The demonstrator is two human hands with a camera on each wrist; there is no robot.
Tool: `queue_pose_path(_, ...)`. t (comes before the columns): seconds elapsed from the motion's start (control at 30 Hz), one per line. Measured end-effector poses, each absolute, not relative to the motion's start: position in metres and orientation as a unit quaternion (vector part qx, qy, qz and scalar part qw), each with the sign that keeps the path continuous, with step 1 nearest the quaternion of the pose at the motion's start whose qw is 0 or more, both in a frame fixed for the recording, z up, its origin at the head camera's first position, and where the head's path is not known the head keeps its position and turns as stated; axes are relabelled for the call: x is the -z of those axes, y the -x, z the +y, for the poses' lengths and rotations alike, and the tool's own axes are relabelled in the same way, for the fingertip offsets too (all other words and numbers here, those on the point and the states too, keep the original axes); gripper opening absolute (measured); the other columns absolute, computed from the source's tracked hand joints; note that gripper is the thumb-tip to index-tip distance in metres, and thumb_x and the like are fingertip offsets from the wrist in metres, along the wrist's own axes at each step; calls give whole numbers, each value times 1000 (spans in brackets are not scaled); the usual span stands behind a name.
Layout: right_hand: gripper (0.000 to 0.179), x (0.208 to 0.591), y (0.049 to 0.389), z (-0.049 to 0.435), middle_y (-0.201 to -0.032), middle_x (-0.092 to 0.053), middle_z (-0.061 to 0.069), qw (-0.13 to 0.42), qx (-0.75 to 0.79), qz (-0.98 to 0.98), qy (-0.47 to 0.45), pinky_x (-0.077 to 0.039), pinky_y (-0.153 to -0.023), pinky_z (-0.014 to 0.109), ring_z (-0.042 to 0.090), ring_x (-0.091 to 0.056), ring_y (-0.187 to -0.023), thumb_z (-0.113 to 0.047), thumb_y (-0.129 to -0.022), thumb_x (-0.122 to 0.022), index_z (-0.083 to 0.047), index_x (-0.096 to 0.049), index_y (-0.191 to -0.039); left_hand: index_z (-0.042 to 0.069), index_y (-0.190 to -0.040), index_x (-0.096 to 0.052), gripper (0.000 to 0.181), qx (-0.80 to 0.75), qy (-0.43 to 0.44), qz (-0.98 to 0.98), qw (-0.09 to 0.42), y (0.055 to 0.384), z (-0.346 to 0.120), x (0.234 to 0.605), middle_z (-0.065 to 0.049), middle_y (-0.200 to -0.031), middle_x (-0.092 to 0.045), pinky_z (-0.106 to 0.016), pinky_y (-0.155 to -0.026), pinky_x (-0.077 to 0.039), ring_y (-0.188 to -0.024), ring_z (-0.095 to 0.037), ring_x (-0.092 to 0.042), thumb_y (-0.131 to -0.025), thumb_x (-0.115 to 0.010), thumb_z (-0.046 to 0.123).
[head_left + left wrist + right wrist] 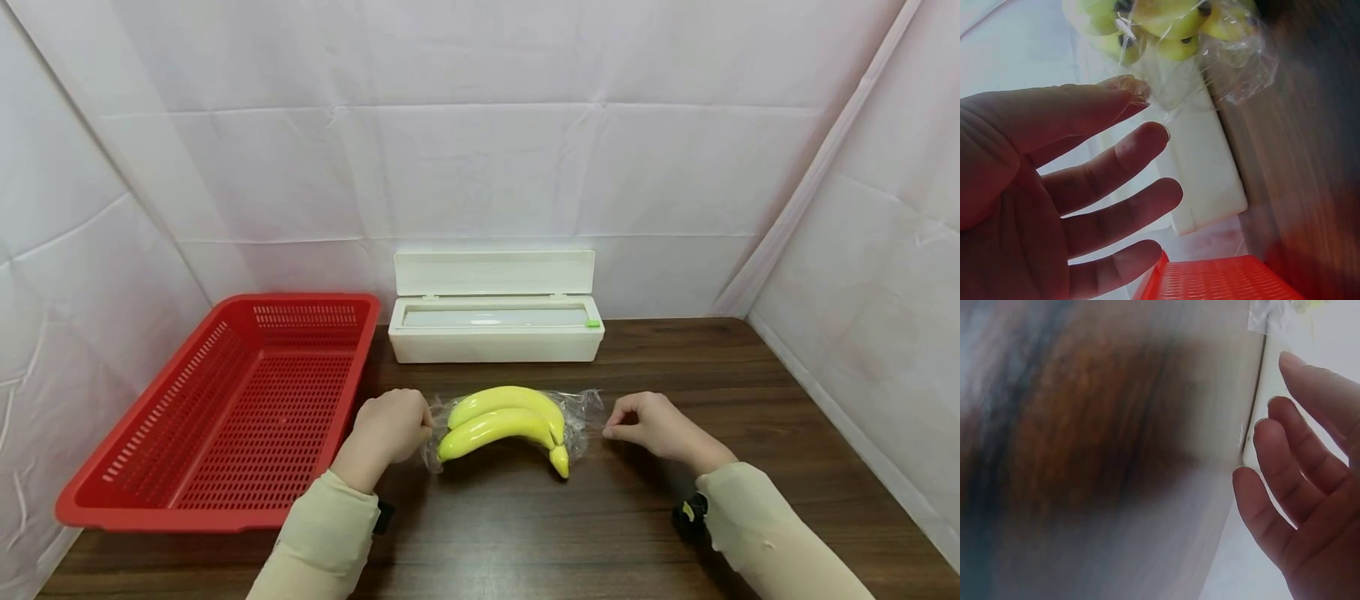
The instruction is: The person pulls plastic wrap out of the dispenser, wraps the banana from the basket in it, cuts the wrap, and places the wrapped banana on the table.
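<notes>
A bunch of yellow bananas (498, 425) lies on the dark wooden table, wrapped in clear cling film (581, 408) whose loose ends stick out at both sides. At the left end, my left hand (393, 423) pinches the film between thumb and forefinger; the left wrist view shows the film (1175, 87) gathered at the fingertips, with the other fingers (1129, 209) spread loosely. My right hand (654, 425) is just right of the film's other end, fingers loosely bent. In the right wrist view its thumb (1313, 384) stands apart from the film corner (1260, 317).
A white cling film box (495, 346) with its lid raised stands behind the bananas; a green slider sits at its right end. To the left is a red perforated basket (270, 433). White cloth walls (480, 167) enclose the table at the back and sides.
</notes>
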State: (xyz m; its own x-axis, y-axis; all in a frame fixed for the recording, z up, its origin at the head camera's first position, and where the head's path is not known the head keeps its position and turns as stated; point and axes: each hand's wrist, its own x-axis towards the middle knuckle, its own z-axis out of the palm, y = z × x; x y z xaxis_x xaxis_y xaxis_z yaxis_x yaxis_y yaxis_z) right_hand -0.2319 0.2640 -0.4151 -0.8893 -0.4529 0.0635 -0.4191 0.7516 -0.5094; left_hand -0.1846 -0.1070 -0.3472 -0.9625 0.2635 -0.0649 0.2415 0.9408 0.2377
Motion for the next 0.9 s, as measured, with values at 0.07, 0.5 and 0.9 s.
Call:
queue_pose_path(0.07, 10, 416, 233, 263, -77, -65, -11, 34, 255, 938, 233, -40, -58, 21, 3, -47, -64, -22, -82, -72, -24, -68, -74, 19, -57, -67, 28, -112, -125, 985, 49, 185, -106, 349, 8, -57, -51, -28, -50, -32, -56, -10, -40, -82, -62, 9)
queue_pose_path(0.5, 12, 414, 232, 258, -77, -62, -6, 47, 252, 947, 196, -43, -59, 23, 8, -51, -66, -21, -80, -75, -17, -64, -83, 16, -99, -76, 17, -164, -100, 980, 53, 175, -108, 341, 2, -101, -71, -27, -55, -40, -61, -10, -50, -87, -64, 18)
queue_pose_path(0.9, 32, 413, 232, 265, -89, -62, 0, 47, 258, 945, 198, -46, -63, 27, 10, -55, -76, -26, -82, -72, -9, -61, -107, 8, -87, -72, 20, -190, -96, 975, 70, 172, -113, 333, -7, -94, -70, -29, -54, -41, -59, -12, -51, -89, -59, 23)
